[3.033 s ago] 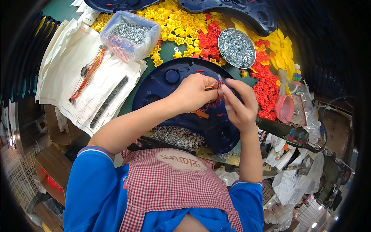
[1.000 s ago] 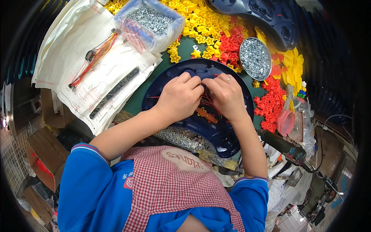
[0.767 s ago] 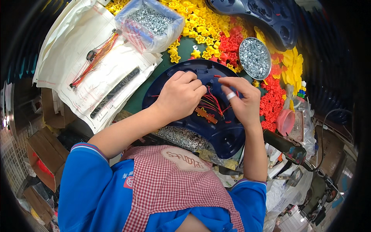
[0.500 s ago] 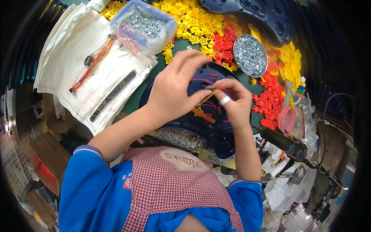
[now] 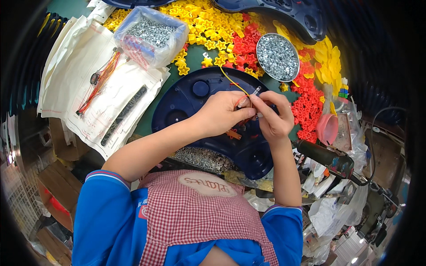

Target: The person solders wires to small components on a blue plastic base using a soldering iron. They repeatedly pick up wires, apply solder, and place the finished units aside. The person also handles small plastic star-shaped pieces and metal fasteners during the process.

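Observation:
A dark blue plastic shell (image 5: 165,106), wide and curved with round recesses, lies open side up below my hands. Above its right half, the fingertips of my left hand (image 5: 222,113) are pinched on thin wires. One yellow wire (image 5: 231,81) rises from them toward the far edge, and a red one loops beside it. My right hand (image 5: 277,119) is closed fingertip to fingertip with the left. A small silvery piece (image 5: 257,90) sticks out by its index finger; its kind is unclear. Partly hidden under my hands, a small orange-brown board (image 5: 234,134) sits inside the shell.
Beyond the shell lie piles of yellow star pieces (image 5: 208,26) and red ones (image 5: 306,111). A round dish (image 5: 278,57) and a bag-lined box (image 5: 153,33) hold small metal parts. Wire bundles (image 5: 100,84) rest on white paper (image 5: 71,71). A dark power tool (image 5: 324,158) lies at right.
My left hand has come down and right, its raised fingers now closing on the wires beside my right hand. The yellow wire now points away. The whole view has shifted slightly.

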A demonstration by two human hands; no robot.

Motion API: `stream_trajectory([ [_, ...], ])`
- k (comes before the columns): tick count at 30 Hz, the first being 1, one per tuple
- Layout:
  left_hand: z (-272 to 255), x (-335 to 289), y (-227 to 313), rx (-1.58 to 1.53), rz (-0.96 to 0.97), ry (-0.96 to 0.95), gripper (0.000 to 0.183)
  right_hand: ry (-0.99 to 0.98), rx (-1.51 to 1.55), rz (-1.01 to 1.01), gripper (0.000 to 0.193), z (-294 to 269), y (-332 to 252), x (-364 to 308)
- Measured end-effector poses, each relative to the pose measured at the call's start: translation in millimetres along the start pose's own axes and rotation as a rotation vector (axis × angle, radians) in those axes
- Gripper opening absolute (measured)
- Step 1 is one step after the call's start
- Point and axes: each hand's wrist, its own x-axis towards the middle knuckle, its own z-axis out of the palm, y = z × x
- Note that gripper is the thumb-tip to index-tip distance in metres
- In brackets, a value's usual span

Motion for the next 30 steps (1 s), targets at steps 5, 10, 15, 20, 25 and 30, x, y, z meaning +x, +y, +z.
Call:
stream_trajectory([
  [5, 1.3, -0.9, 2.4, 0.028, 0.025, -0.062, 0.023, -0.092, 0.029, -0.181, 0.035, 2.5, 10.5, 0.0],
  [10, -4.1, -7.2, 10.0, 0.952, 0.397, 0.225, 0.019, -0.103, -0.117, 0.067, 0.030, -0.2, 6.4, -9.3],
  [15, -11.1, -7.2, 8.3, 1.258, 0.434, 0.355, 0.015, -0.185, -0.236, 0.268, 0.028, 6.0, 3.0, -14.3],
  [20, -8.7, -8.2, 0.3, 1.186, 0.437, 0.395, 0.021, -0.088, 0.174, 0.533, 0.015, 15.2, -1.0, -10.0],
  [25, -9.8, -5.7, -6.7, 1.193, 0.471, 0.434, 0.017, -0.191, -0.101, 0.386, 0.026, 18.7, -0.9, -8.2],
  [30, -11.2, -3.0, -13.0, 1.200, 0.477, 0.443, 0.013, -0.273, -0.105, 0.367, 0.033, 18.8, 1.2, -6.7],
])
